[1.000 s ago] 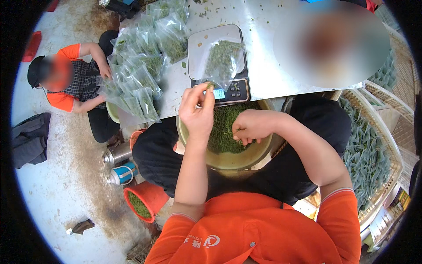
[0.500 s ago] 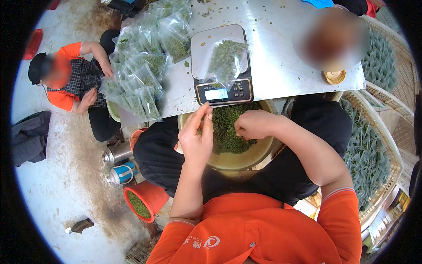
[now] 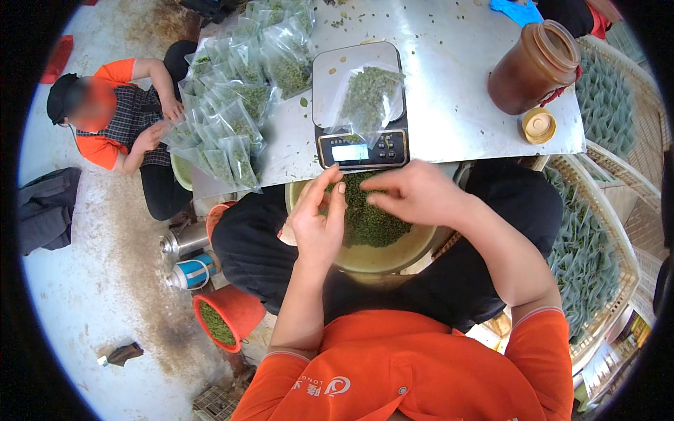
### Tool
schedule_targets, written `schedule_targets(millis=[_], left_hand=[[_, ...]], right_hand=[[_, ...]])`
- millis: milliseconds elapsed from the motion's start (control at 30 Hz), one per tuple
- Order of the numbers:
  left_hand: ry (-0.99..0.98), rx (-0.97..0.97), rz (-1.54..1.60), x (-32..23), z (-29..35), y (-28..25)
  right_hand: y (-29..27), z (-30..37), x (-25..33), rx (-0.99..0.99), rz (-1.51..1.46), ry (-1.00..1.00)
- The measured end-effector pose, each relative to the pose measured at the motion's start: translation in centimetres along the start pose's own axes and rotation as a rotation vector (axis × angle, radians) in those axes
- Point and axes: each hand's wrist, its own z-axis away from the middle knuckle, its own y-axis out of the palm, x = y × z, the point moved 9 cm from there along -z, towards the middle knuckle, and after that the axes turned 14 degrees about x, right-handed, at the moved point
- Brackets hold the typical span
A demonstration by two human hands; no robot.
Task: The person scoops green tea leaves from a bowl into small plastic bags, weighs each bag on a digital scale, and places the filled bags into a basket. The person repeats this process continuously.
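Observation:
A round yellowish basin (image 3: pixel 393 261) sits between my legs, partly filled with small green grains or buds (image 3: pixel 379 223). My left hand (image 3: pixel 316 228) is over its left side, fingers bent and the thumb apart from them. Something whitish shows beside that palm; I cannot make out what it is. My right hand (image 3: pixel 425 195) hovers over the right side of the grains, thumb and forefinger spread toward the left hand. Just beyond, on the metal table, a digital scale (image 3: pixel 333 81) with a lit display bears a clear plastic bag (image 3: pixel 368 102) of green grains.
Several filled clear bags (image 3: pixel 239 91) crowd the table's left, beside a co-worker (image 3: pixel 119 116). A brown jar (image 3: pixel 523 70) and its gold lid (image 3: pixel 539 125) stand at the right. Crates of green packets (image 3: pixel 583 252) line the right; a red bucket (image 3: pixel 242 316) and blue flask (image 3: pixel 193 271) stand lower left.
My right hand has lifted from the grains toward the scale, and its fingers have parted. The left hand stays nearly in place. The co-worker's hands have shifted closer to the bags.

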Motion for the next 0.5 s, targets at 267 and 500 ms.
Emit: schedule_targets(millis=[267,500], left_hand=[[0.032,0.074,0.109,-1.1,-2.9,3.8],[0.365,-0.01,-0.638,-8.3,-5.3,1.0]], right_hand=[[-6.1,-0.2,2.4,-0.539,0.648,-0.043],[-5.2,0.6,2.5,-0.57,0.061,-0.194]])
